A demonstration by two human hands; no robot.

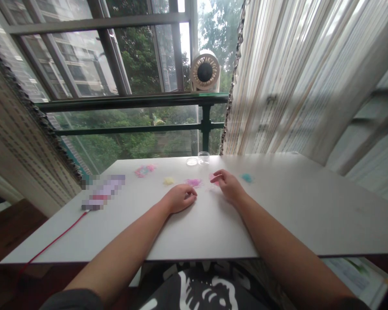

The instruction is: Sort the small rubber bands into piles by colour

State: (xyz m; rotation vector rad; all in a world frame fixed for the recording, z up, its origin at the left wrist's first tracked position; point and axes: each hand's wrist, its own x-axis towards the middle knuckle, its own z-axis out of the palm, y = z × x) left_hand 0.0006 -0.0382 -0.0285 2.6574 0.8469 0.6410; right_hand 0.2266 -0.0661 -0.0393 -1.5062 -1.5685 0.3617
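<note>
My left hand (181, 198) rests on the white table (213, 232), its fingers curled in and the thumb close to them. Whatever those fingers may hold is too small to make out. Just beyond it lies a loose pile of tiny purple pieces (194, 183). My right hand (228, 185) is over a small pink pile (216, 181) and partly covers it, with fingers bent and apart. A teal pile (247, 177) lies to its right. Further left are a pale yellow pile (168, 181) and a mixed pink-and-blue pile (144, 170). The pieces' kind cannot be made out.
A clear round container (203, 158) and a clear lid (192, 162) stand at the table's back edge. A blurred-out phone-like object (105, 193) with a red cable (56, 237) lies at left. A white fan (205, 72) is by the window; curtains (278, 86) hang at right.
</note>
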